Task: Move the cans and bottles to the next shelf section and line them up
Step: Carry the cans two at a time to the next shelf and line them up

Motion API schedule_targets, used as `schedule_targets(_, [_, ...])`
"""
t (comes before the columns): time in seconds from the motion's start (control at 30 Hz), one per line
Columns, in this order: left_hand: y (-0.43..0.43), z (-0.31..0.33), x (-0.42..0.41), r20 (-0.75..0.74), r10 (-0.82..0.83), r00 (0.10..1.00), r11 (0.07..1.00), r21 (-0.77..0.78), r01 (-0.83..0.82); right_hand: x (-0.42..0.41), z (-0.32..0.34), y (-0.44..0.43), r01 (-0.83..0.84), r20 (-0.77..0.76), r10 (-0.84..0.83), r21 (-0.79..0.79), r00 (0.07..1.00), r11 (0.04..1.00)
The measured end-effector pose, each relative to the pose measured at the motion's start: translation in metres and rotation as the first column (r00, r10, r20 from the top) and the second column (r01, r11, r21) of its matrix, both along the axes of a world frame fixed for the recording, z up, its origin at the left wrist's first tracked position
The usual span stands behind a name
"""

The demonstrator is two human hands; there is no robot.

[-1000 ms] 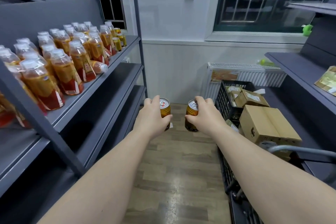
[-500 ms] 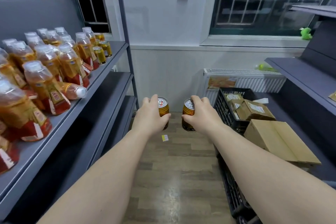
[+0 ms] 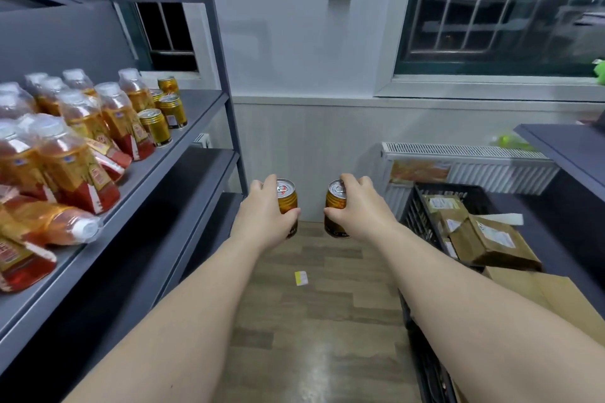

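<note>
- We see both forearms stretched straight forward at about mid-height over the floor [image 3: 311, 330], roughly parallel, palms turned inward toward each other.
- Left hand [image 3: 265, 216]: fingers curled round the left can [image 3: 288, 198], thumb under on the near side, index over the rim. The can is upright, top showing.
- Right hand [image 3: 360, 211]: same pose mirrored, fingers wrapped round the right can [image 3: 335, 201], thumb low on the can body, index touching the lid edge.
- The two held cans sit side by side in the air, near each other but apart, with a gap between them, out in the aisle to the right of the shelf [image 3: 186, 141].
- On that shelf's upper level: standing bottles [image 3: 78, 154] packed in rows, with one tipped bottle [image 3: 55, 226] lying on its side near the front edge, cap pointing right.
- Shelf cans [image 3: 156, 126] stand just beyond the bottles toward the far end, in a short cluster.
- Right side: a black crate [image 3: 422, 203] holding cardboard boxes [image 3: 491, 242].
- A small paper scrap [image 3: 301, 278] lies on the floor between the arms.
</note>
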State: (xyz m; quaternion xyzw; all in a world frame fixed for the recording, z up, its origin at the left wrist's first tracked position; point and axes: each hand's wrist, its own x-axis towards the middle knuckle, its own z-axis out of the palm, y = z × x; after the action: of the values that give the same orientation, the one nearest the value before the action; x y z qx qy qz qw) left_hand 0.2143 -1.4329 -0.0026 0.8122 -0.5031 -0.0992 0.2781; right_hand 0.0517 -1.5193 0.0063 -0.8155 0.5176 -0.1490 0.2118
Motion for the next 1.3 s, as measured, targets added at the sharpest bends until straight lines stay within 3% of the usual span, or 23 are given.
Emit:
schedule_targets(0.47, [-0.15,0.003,0.034,0.009,0.031,0.999,0.999,-0.017,-0.031,0.039,0.003,-0.158,-0.062,-0.004,0.062,-0.004,0.998,0.998])
schedule_targets(1.3, [-0.391,-0.002,0.193,-0.045,-0.022,0.999,0.999,-0.03,0.021,0.191,-0.003,-0.392,-0.025,-0.009,0.025,0.013,1.0,1.0])
